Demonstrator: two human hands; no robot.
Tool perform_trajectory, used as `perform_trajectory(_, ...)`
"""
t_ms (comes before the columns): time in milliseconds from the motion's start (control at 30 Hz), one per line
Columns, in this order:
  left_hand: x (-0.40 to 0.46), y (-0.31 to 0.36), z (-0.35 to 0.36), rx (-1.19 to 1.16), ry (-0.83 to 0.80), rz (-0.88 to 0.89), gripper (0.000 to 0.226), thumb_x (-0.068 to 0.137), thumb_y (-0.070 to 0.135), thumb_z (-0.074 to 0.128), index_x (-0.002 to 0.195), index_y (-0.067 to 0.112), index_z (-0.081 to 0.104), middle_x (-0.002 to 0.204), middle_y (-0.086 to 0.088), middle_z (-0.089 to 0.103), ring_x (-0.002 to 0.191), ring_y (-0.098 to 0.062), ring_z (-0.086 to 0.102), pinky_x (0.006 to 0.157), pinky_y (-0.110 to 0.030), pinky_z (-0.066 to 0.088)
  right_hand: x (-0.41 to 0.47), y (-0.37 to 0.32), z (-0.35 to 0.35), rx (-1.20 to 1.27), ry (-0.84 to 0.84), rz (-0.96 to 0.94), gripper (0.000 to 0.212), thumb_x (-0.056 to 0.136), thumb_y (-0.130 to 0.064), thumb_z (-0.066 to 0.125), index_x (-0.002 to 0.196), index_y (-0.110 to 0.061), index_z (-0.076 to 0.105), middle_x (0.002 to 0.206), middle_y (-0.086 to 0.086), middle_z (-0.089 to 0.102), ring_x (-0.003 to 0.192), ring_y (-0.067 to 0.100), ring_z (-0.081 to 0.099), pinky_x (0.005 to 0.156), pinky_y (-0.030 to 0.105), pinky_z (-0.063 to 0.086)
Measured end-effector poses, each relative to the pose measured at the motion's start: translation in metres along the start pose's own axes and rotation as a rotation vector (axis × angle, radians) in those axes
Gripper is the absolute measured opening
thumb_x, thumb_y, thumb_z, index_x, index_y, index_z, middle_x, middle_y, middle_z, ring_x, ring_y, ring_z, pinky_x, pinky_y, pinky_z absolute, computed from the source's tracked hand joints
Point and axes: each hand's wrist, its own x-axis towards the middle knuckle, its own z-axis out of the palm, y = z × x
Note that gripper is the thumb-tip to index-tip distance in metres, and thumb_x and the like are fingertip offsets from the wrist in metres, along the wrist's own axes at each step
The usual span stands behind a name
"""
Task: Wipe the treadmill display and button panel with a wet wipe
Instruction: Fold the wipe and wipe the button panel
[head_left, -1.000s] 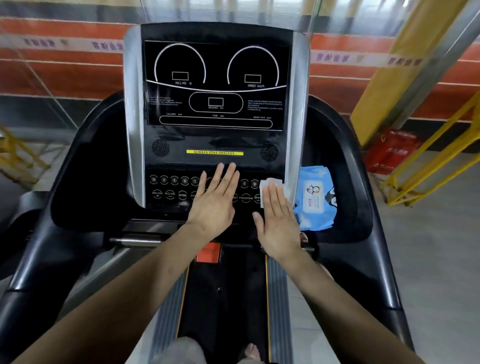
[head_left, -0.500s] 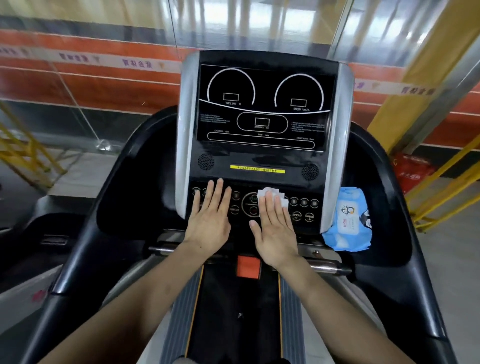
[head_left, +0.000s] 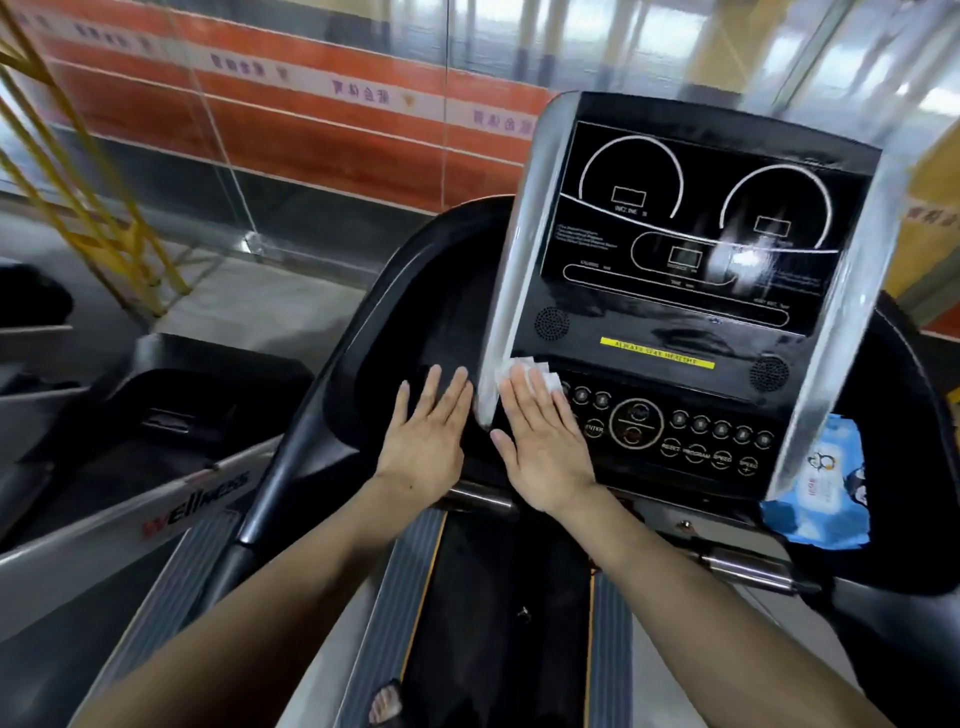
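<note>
The right hand (head_left: 540, 441) lies flat with straight fingers on the left end of the treadmill's button panel (head_left: 675, 431), pressing a white wet wipe (head_left: 524, 371) against it; the crumpled top of the wipe shows beyond the fingertips, right at the lower end of the console's left silver side strip (head_left: 519, 234). The left hand (head_left: 428, 431) rests just beside it, fingers straight and spread, holding nothing, palm down on the black plastic housing (head_left: 405, 312) to the left of the console. The two hands are near each other but not touching. Above the panel, the dark display (head_left: 691, 218) shows two round dial outlines and small boxes, with a bright glare patch near its middle, and a yellow label strip (head_left: 657, 353) runs between display and buttons. On the console's right side, a blue pack of wet wipes (head_left: 815, 493) sits in the dark side recess (head_left: 904, 467), partly hidden behind the right silver strip; whether its flap is open cannot be told, and no wipe can be seen sticking out. Below the forearms, the black running belt (head_left: 493, 623) runs toward the camera. A second treadmill (head_left: 156, 467) stands to the left.
</note>
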Motion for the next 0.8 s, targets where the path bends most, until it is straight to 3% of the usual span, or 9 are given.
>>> perform_trajectory(133, -0.004, -0.003, 0.0, -0.017, 0.01, 0.009, 0.081, 0.101, 0.025, 0.042, 0.165, 0.014, -0.006, 0.173, -0.002, -0.019, 0.159, -0.03, -0.021, 0.129, -0.057, -0.003, -0.006, 0.01, -0.001, -0.111, -0.002, -0.12, 0.069, 0.11, -0.05, 0.025, 0.168, -0.014, 0.016, 0.177, 0.003, 0.006, 0.164, 0.019, -0.001, 0.133, 0.042, 0.001)
perform_trajectory(267, -0.002, 0.013, -0.004, -0.053, 0.039, 0.039, 0.081, 0.101, 0.023, 0.043, 0.165, 0.013, -0.008, 0.173, -0.005, -0.018, 0.159, -0.03, -0.02, 0.13, -0.056, 0.0, -0.023, 0.041, -0.006, -0.167, -0.042, -0.193, 0.071, 0.111, -0.052, 0.028, 0.169, -0.015, 0.012, 0.177, 0.002, 0.005, 0.164, 0.017, -0.003, 0.133, 0.043, 0.012)
perform_trajectory(433, 0.009, 0.063, -0.007, -0.106, 0.134, 0.116, 0.081, 0.1, 0.021, 0.048, 0.166, 0.014, 0.001, 0.174, -0.009, -0.013, 0.16, -0.029, -0.016, 0.13, -0.056, 0.005, -0.063, 0.091, -0.014, -0.133, -0.027, -0.089, 0.069, 0.112, -0.052, 0.026, 0.169, -0.018, 0.007, 0.178, -0.001, 0.0, 0.164, 0.013, -0.007, 0.133, 0.041, 0.007)
perform_trajectory(633, 0.027, 0.148, -0.017, -0.107, 0.183, 0.248, 0.083, 0.099, 0.024, 0.051, 0.166, 0.018, 0.001, 0.173, -0.007, -0.015, 0.16, -0.03, -0.016, 0.13, -0.056, 0.0, -0.121, 0.168, -0.024, -0.075, -0.019, 0.064, 0.068, 0.111, -0.051, 0.026, 0.169, -0.018, 0.012, 0.178, -0.001, 0.006, 0.164, 0.013, 0.0, 0.132, 0.044, 0.018)
perform_trajectory(800, 0.042, 0.211, -0.027, -0.078, 0.179, 0.308, 0.081, 0.101, 0.026, 0.049, 0.166, 0.017, 0.001, 0.173, -0.006, -0.018, 0.159, -0.031, -0.021, 0.129, -0.057, 0.002, -0.155, 0.221, -0.03, -0.057, -0.025, 0.223, 0.071, 0.11, -0.056, 0.018, 0.169, -0.021, -0.001, 0.178, -0.003, -0.006, 0.163, 0.011, -0.011, 0.132, 0.039, 0.001)
